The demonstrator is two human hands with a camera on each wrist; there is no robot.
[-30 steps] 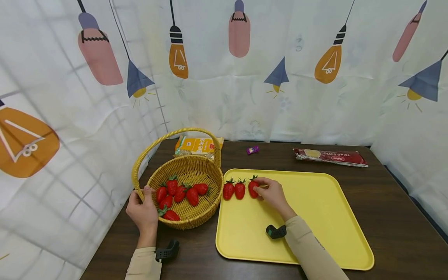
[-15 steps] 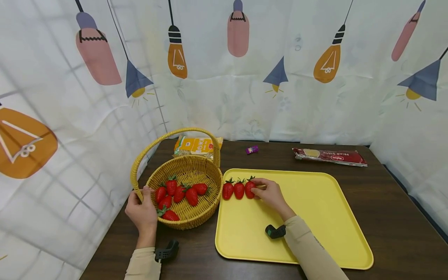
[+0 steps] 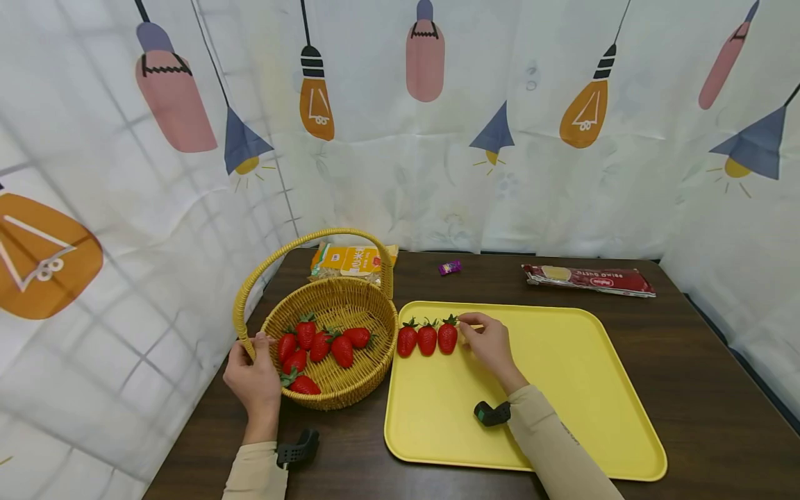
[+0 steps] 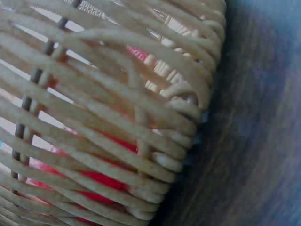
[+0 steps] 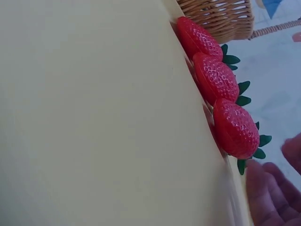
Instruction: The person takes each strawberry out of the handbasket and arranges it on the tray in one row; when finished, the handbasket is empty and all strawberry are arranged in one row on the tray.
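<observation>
My left hand (image 3: 253,378) grips the wicker basket (image 3: 369,371) at its left rim, where the arched handle meets it. Several red strawberries (image 3: 342,351) with green leaves lie inside; in the left wrist view, red shows through the weave (image 4: 108,108). On the yellow tray (image 3: 500,430), three strawberries stand in a row by its upper left corner. Just right of the rightmost strawberry (image 3: 447,336) is my right hand (image 3: 490,345). Seen from the right wrist, its thumb and fingers are apart with nothing between them, close to that strawberry's leaves (image 5: 264,140).
Behind the basket lies an orange snack bag (image 3: 356,260). A small purple candy (image 3: 450,267) and a long red snack packet (image 3: 590,279) rest near the back edge of the dark wooden table (image 3: 719,389). A printed curtain (image 3: 400,173) hangs behind and at the sides.
My right hand moved the third strawberry left, up close to the second one, then let go of it and drew slightly right. The left hand stays on the basket.
</observation>
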